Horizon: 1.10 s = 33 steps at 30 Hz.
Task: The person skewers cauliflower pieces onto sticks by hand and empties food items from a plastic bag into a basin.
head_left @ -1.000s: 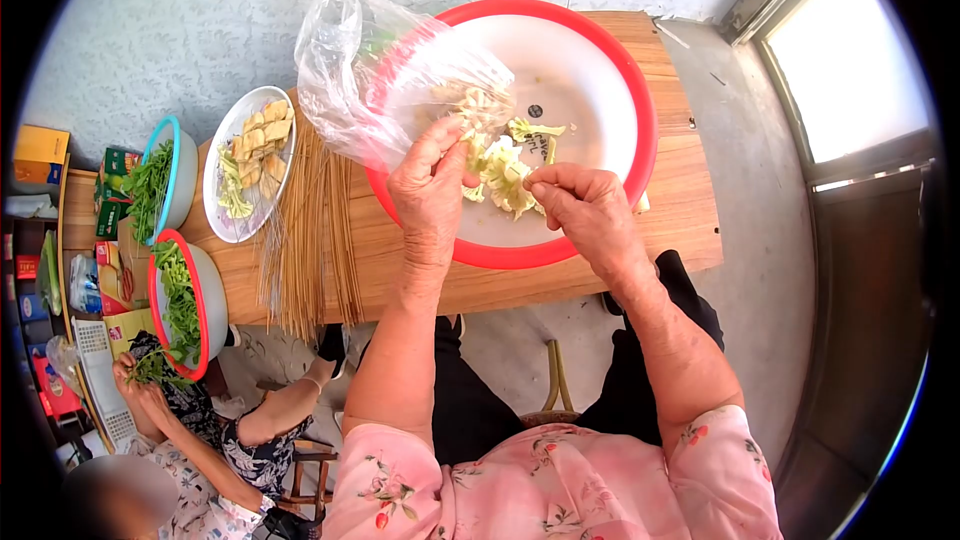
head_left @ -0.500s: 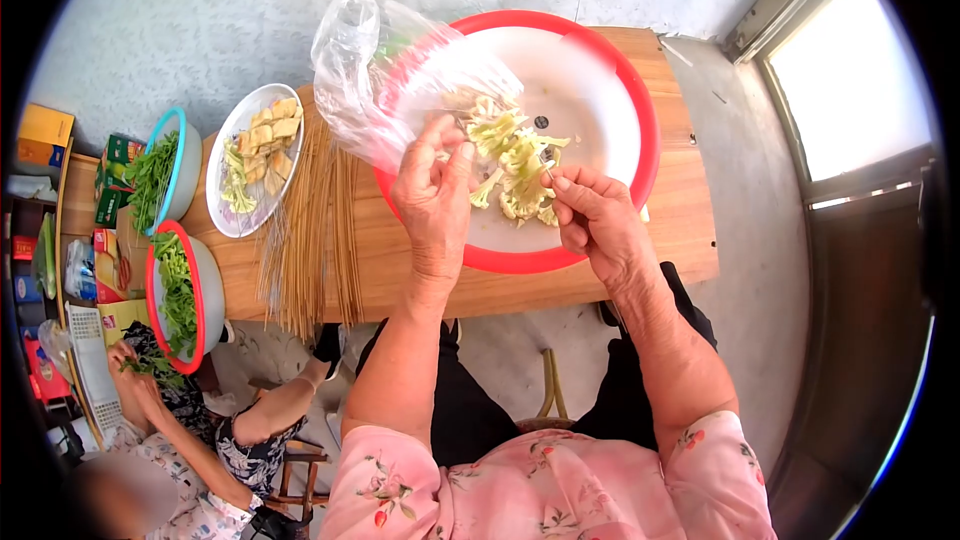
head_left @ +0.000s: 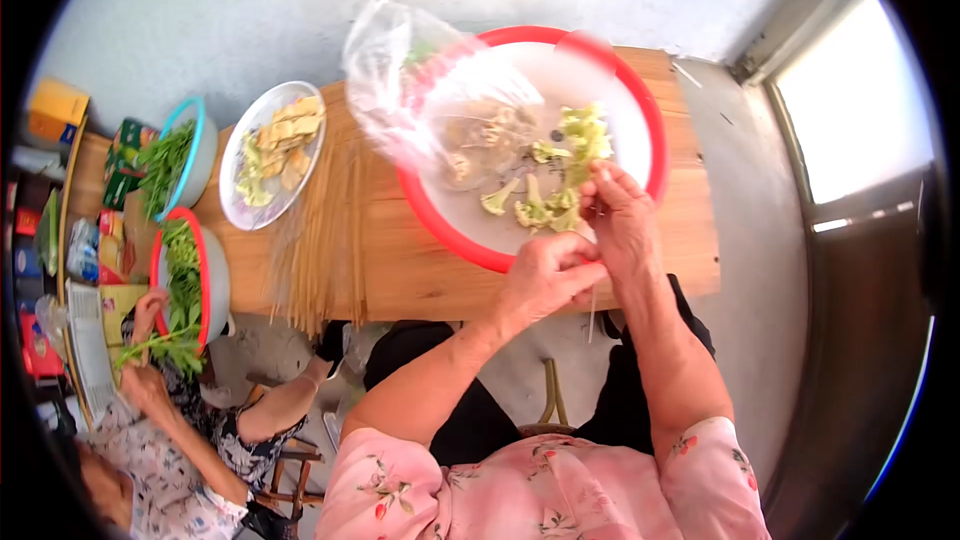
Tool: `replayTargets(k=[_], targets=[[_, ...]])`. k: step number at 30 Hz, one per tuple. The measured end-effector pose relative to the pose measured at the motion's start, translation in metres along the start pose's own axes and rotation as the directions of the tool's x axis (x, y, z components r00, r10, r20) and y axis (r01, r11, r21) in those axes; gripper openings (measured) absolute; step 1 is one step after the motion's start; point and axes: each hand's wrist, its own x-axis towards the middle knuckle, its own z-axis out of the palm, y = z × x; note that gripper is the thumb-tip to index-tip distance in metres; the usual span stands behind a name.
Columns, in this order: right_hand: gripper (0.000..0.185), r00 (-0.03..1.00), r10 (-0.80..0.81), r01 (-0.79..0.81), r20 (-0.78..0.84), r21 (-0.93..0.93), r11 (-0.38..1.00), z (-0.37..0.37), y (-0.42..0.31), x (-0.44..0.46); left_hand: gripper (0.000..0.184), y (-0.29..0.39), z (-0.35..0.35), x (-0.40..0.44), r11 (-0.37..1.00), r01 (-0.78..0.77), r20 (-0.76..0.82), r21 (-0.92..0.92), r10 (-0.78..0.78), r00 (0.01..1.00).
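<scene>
Left hand (head_left: 558, 275) moved to the basin's (head_left: 656, 150) 6 o'clock — narrow, grip unclear; right hand (head_left: 612, 202), 4 o'clock, pinching floret-laden stick (head_left: 585, 130); apparently unthreaded: loose florets (head_left: 532, 210).

Florets (head_left: 535, 212) in basin (head_left: 656, 130), sticks (head_left: 318, 250) and plate (head_left: 250, 219) left

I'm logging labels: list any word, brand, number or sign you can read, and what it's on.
No text is legible.
Large red-rimmed basin: dark mark inside, too blurred.
Green box: any print too small.
Orange-yellow box: any print too blurred.
</scene>
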Motion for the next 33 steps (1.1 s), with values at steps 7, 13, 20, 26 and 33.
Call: replayTargets(k=[7, 13, 20, 26, 33], targets=[[0.019, 0.995, -0.083, 0.08, 0.063, 0.047, 0.996, -0.005, -0.002, 0.008, 0.019, -0.022, 0.011, -0.01, 0.85, 0.055, -0.055, -0.525, -0.098, 0.994], [0.025, 0.964, -0.153, 0.157, 0.218, 0.001, 0.988, 0.014, 0.002, -0.009, 0.016, -0.023, 0.012, -0.029, 0.943, -0.254, -0.438, -0.215, 0.139, 0.888], [0.023, 0.925, -0.131, 0.206, 0.356, -0.181, 0.962, 0.02, 0.0, -0.027, 0.016, 0.005, -0.034, -0.099, 0.859, -0.427, -0.673, -0.282, 0.14, 0.727], [0.021, 0.922, -0.121, 0.215, 0.367, -0.228, 0.95, 0.014, 0.009, -0.026, 0.013, 0.013, -0.124, -0.167, 0.883, -0.458, -0.906, -0.1, 0.11, 0.41], [0.019, 0.951, -0.059, 0.16, 0.302, -0.319, 0.934, 0.016, 0.025, -0.026, 0.012, -0.022, -0.267, -0.198, 0.919, -0.377, -0.982, 0.114, 0.162, 0.098]])
